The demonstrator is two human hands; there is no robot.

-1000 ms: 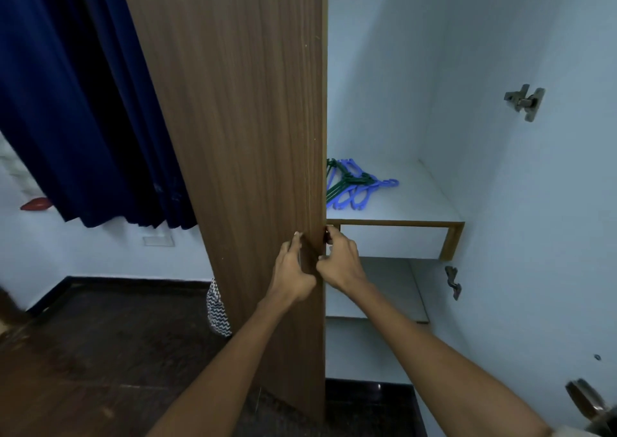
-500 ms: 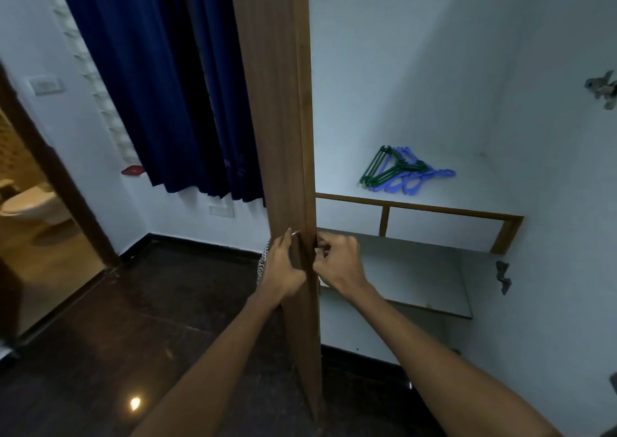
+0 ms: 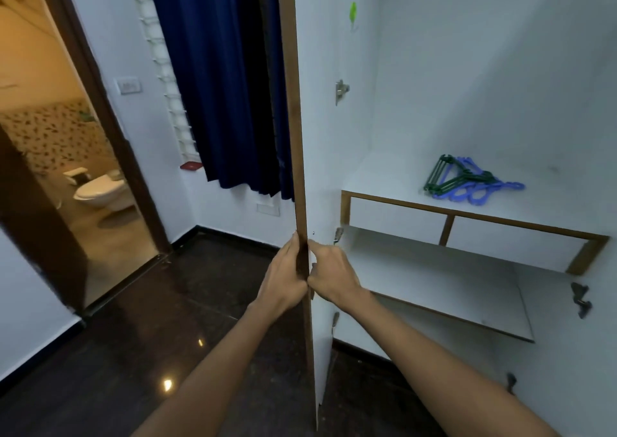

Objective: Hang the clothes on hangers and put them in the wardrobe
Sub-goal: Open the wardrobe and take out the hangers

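The wardrobe door stands wide open and I see it almost edge-on, brown edge towards me and white inner face to the right. My left hand grips the door's edge from the left side at waist height. My right hand holds the same edge from the inner side, fingers curled against it. Inside the white wardrobe, a pile of green and blue plastic hangers lies on the upper shelf. No clothes are in sight.
A lower shelf sits under two wood-framed drawer openings. A green hook is stuck high on the door's inner face. Dark blue curtains hang to the left. Further left, a doorway opens onto a bathroom with a toilet. The floor is dark and glossy.
The door has swung further open, from showing its brown outer face to nearly edge-on with the white inside visible. Both hands stayed on its edge. My view turned left, revealing the bathroom.
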